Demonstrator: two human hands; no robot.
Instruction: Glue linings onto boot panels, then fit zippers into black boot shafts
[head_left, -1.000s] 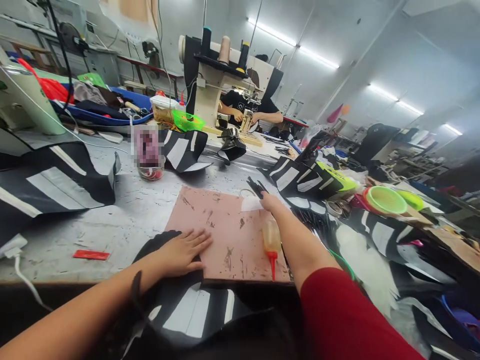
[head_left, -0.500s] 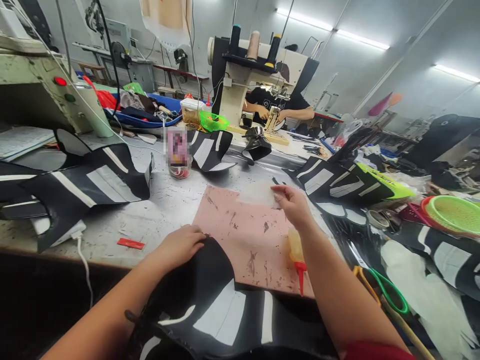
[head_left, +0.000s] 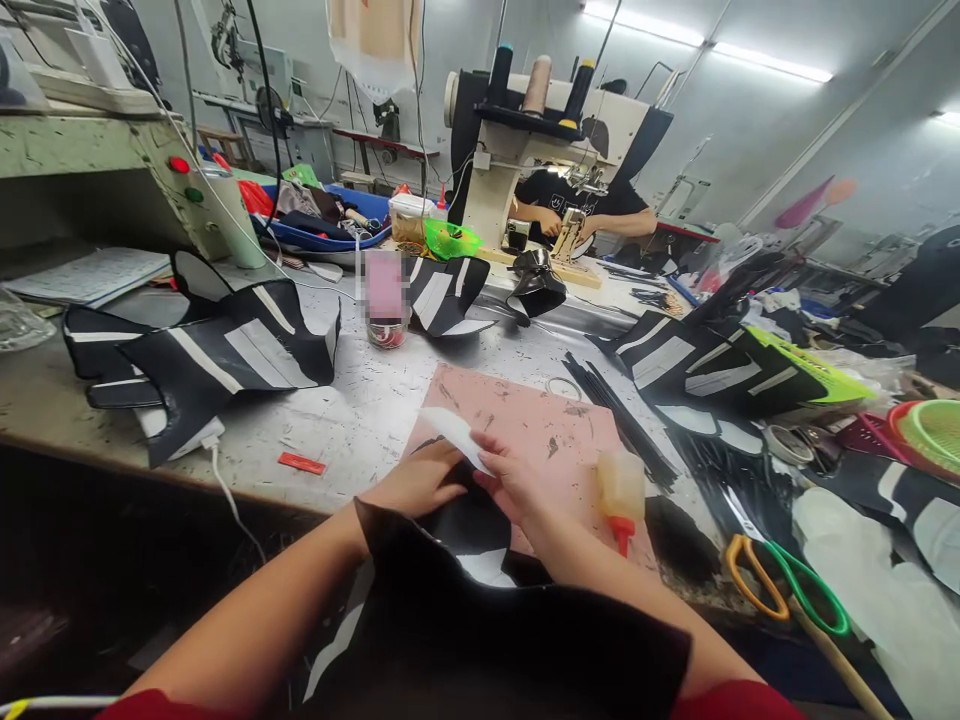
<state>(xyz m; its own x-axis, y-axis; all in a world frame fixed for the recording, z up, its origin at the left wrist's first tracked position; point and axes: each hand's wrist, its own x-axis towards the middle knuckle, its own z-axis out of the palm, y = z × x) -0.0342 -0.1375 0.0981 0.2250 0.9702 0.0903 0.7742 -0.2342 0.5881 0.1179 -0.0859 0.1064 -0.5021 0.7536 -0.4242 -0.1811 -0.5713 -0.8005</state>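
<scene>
My right hand (head_left: pixel 514 485) pinches a thin white, slightly see-through piece (head_left: pixel 448 428) between thumb and fingers. Close by on its left, my left hand (head_left: pixel 416 482) is closed on the edge of a black leather-like piece (head_left: pixel 517 640) with white strips on it. That piece droops over the table's front edge towards me, its near part folded up and covering some strips. Under both hands lies a scuffed pink board (head_left: pixel 544 405). On the board's right side a glue bottle (head_left: pixel 621 485) with a red nozzle lies beside my right forearm.
Scissors (head_left: pixel 780 575) with orange and green handles lie at the right, near black strips (head_left: pixel 619 415). More black pieces (head_left: pixel 217 350) stand at the left. A clear jar (head_left: pixel 386 325) stands farther back. Beyond, a person (head_left: pixel 592 205) works behind a sewing machine (head_left: pixel 487 190).
My right hand has brought the white piece from the board's far edge back and left to my left hand. The black piece's near part has folded up. The view has shifted left.
</scene>
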